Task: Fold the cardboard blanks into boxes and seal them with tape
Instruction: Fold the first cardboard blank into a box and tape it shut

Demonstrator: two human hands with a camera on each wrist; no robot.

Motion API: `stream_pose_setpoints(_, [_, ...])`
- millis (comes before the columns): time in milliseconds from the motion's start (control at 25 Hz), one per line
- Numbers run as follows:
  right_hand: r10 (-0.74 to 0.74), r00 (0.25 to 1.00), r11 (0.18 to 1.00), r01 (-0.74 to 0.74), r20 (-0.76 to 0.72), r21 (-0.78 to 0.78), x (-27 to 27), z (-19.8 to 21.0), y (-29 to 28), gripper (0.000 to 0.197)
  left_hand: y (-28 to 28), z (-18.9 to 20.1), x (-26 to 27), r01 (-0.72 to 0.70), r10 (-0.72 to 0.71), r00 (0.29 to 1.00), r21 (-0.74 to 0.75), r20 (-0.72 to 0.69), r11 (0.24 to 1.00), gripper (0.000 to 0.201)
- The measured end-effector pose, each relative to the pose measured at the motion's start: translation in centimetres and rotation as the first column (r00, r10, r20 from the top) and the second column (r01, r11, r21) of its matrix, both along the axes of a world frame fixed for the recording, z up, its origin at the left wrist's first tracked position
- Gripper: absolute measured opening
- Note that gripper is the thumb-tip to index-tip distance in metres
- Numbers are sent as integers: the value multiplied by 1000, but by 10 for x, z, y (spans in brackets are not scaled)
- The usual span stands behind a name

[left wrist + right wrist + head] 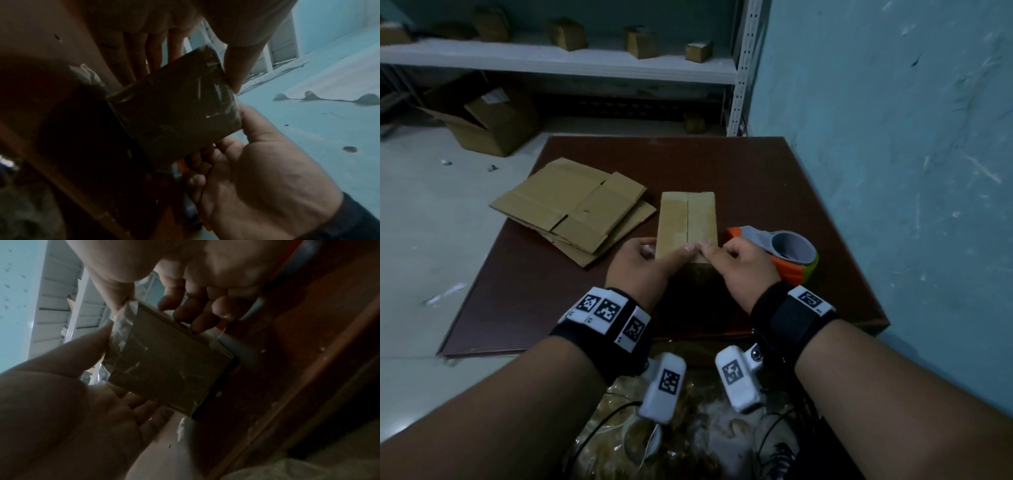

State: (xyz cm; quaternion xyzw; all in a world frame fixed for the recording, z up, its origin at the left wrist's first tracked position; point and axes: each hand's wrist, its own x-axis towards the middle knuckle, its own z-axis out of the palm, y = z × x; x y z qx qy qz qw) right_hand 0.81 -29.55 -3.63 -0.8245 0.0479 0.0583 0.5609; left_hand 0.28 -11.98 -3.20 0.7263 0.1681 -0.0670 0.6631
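A folded cardboard box (pixel 686 219) lies lengthwise on the dark brown table (pixel 774 178), its top seam running away from me. My left hand (pixel 667 251) grips its near left corner, fingers down the left side and thumb on top by the seam. My right hand (pixel 717 253) grips the near right corner, thumb on the top edge and fingers curled against the right side. In the wrist views the box's near end face (pixel 174 113) (pixel 164 363) carries wrinkled clear tape (pixel 123 324). An orange and grey tape dispenser (pixel 784 250) sits just right of the box.
Flat cardboard blanks (pixel 571 205) are stacked on the table's left part. A blue wall (pixel 893 137) runs close along the right. Behind stand a white shelf (pixel 551 61) with small boxes and an open carton (pixel 489 120) on the floor. Crumpled plastic (pixel 688 445) lies below the near table edge.
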Motion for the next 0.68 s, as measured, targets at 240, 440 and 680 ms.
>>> stream_pose_setpoints(240, [43, 999, 996, -40, -29, 77, 9, -9, -7, 79, 7, -9, 4, -74, 62, 996, -177, -70, 981, 46])
stream_pose_setpoints(440, [17, 999, 983, -9, -40, 183, 14, -15, -9, 95, 16, -9, 0, -65, 60, 998, -207, -31, 976, 43])
stream_pose_setpoints(680, [-95, 991, 959, 116, -93, 257, 10, -21, -2, 71, 16, -21, -2, -81, 84, 996, -94, 35, 992, 39])
